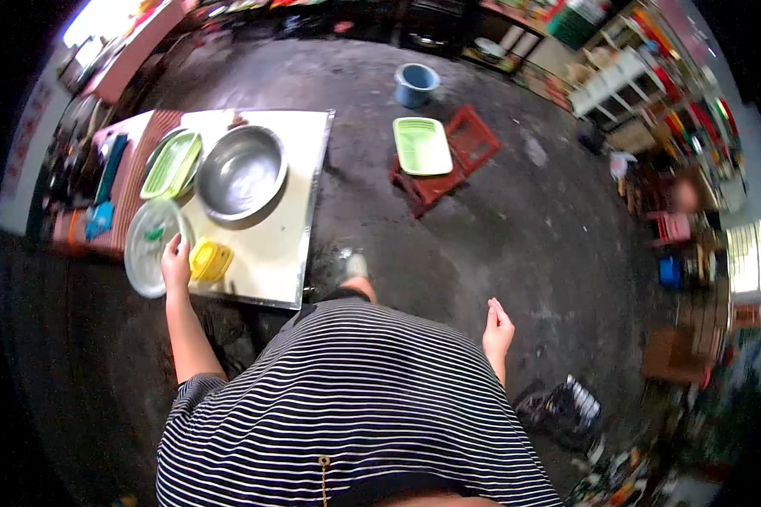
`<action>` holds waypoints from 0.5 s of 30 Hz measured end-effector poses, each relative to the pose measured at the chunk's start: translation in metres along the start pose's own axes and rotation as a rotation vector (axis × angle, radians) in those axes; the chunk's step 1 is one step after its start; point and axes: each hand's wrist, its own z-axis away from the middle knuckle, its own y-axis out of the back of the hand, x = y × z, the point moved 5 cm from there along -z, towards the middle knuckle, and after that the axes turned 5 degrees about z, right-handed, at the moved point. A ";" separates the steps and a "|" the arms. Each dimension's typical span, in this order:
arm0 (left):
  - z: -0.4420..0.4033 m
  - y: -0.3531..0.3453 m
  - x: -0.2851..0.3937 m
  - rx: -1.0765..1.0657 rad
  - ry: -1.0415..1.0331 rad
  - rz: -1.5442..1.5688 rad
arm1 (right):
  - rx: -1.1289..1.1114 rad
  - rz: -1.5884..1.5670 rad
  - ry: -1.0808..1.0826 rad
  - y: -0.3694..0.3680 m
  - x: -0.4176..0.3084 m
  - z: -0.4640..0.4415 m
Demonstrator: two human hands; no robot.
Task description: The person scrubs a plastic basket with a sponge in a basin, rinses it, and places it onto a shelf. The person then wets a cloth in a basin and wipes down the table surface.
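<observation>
My left hand (176,260) is closed on the rim of a round translucent basin (148,269) at the table's left corner. A small green item (154,234) shows in that basin. Just right of the hand is a yellow container (210,260). Behind it a large metal bowl (241,173) stands on the white table (292,224), beside a light green basket (172,165). My right hand (498,328) hangs over the dark floor, touching nothing, its fingers close together; whether anything small is between them cannot be made out.
A green-white basket (423,146) rests on a red stool (473,139) ahead, with a blue-grey bucket (417,84) behind it. Cluttered shelves (621,89) line the right side. A black bag (566,410) lies on the floor at lower right.
</observation>
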 end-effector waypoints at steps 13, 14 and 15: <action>-0.056 -0.045 -0.012 0.243 0.234 0.125 | -0.324 0.027 0.238 -0.163 -0.184 -0.273; -0.062 -0.054 -0.001 0.250 0.222 0.101 | -0.331 0.019 0.243 -0.174 -0.191 -0.289; -0.070 -0.062 0.005 0.241 0.198 0.041 | -0.340 0.007 0.248 -0.187 -0.197 -0.303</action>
